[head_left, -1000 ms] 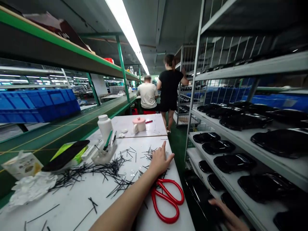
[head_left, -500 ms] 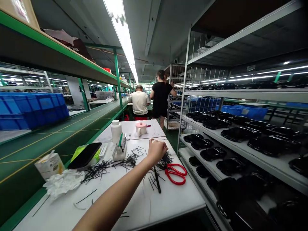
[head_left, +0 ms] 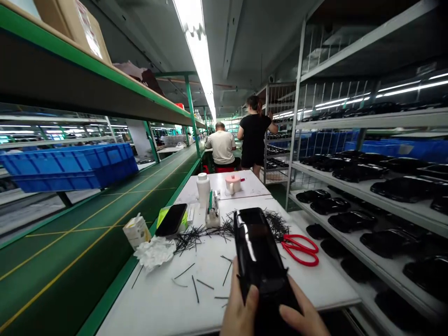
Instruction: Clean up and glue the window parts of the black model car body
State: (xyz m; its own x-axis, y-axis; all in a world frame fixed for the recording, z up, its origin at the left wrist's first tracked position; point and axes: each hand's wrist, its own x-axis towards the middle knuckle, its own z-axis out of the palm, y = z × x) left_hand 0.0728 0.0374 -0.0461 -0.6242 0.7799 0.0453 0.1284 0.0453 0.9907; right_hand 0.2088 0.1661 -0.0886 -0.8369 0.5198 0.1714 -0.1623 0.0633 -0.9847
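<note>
A glossy black model car body (head_left: 261, 252) is held up over the near part of the white table (head_left: 164, 303), between both my hands. My left hand (head_left: 240, 298) grips its left side, thumb on top. On the opposite side, my right hand (head_left: 303, 310) is wrapped round the edge, its thumb also on the upper surface. Red-handled scissors (head_left: 300, 249) lie to the right of the car body, their blades hidden. Behind it spreads a heap of thin black strips (head_left: 276, 224), and several loose ones lie nearer me.
At the table's left are a phone (head_left: 172, 219), crumpled tissue (head_left: 156, 252) and a small carton (head_left: 136, 231). Farther back stand a white bottle (head_left: 203, 189) and a pink-lidded cup (head_left: 233, 184). A rack (head_left: 325, 219) of black car bodies is on the right, a green conveyor (head_left: 105, 224) left. Two people are ahead.
One arm was reaching over the strips with the hand near the scissors. Now both hands hold the car body close to me. The view has turned left.
</note>
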